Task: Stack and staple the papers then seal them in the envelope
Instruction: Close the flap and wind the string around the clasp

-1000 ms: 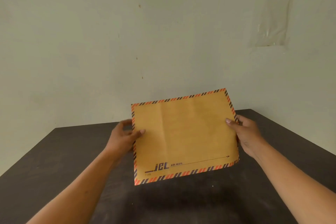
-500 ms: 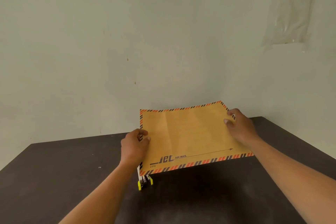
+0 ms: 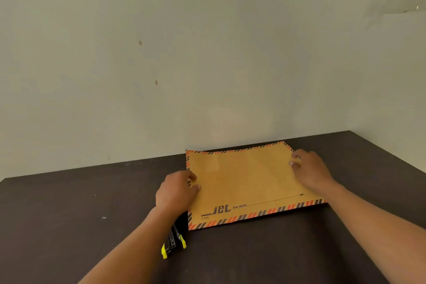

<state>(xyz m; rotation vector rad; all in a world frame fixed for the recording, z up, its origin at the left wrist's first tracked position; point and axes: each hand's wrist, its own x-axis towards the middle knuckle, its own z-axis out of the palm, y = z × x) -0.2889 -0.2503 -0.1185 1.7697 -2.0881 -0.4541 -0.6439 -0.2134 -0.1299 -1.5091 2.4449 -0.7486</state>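
While the brown air-mail envelope [image 3: 249,182] lies printed face up at the back of the dark worktop [image 3: 69,214], each hand holds one of its short sides. The left hand [image 3: 175,191] grips the left edge, thumb pressed on top and fingers curled round the striped border, where they hide part of it. The right hand [image 3: 311,170] pinches the far right corner, thumb on the paper and fingers bent over the edge; that corner is covered by them. The far edge of the envelope sits close to the wall [image 3: 161,53], though whether they touch cannot be told. A shadow runs under the near edge, so it is unclear whether the envelope lies flat or is slightly lifted. Its flap side faces down and out of sight, and what it holds cannot be seen. Just beside its near left corner a black and yellow tool [image 3: 173,242] lies on the worktop, largely hidden under the left forearm. Both forearms are cut off by the bottom of the view. A small pale speck [image 3: 103,217], too small to identify, lies further left.
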